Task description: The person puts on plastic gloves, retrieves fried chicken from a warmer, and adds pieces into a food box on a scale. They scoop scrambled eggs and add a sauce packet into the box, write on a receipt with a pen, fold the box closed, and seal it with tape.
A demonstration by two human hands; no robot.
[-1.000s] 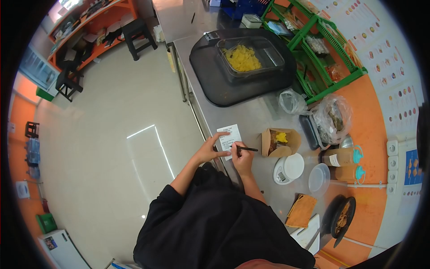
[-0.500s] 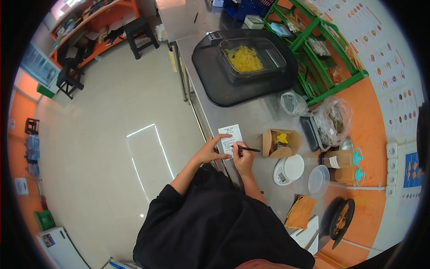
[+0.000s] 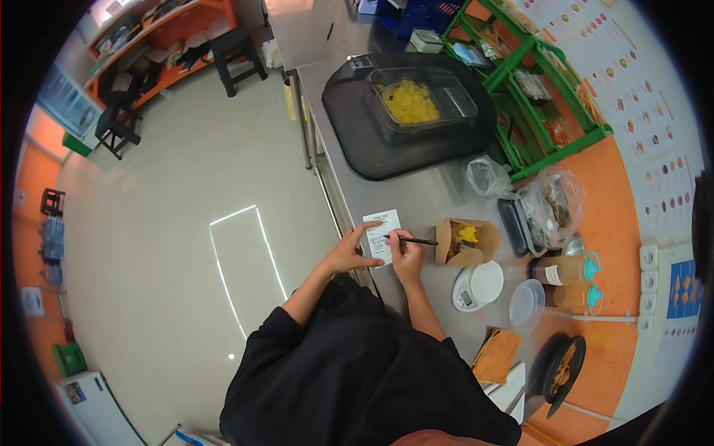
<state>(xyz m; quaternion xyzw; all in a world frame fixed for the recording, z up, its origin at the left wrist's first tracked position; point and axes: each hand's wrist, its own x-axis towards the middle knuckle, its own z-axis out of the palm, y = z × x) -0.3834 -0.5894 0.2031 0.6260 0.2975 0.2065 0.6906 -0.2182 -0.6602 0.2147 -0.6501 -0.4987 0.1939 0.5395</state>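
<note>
A printed paper receipt lies on the steel counter near its front edge. My left hand rests against its left side, thumb and index finger spread apart and touching the paper. In my right hand is a slim black pen, its tip over the upper middle of the print. Just right of that hand stands an open brown cardboard food box with yellow and dark brown food inside. A white kitchen scale sits below the box.
Toward the back, a large black container has a clear lid over yellow rice. Green racks line the wall. Two sauce bottles, a plastic tub, an orange-brown cloth and a black pan are on the right.
My right hand has shifted slightly, and the pen now lies at a flatter angle with its tip a little higher on the receipt. My left hand stays on the paper.
</note>
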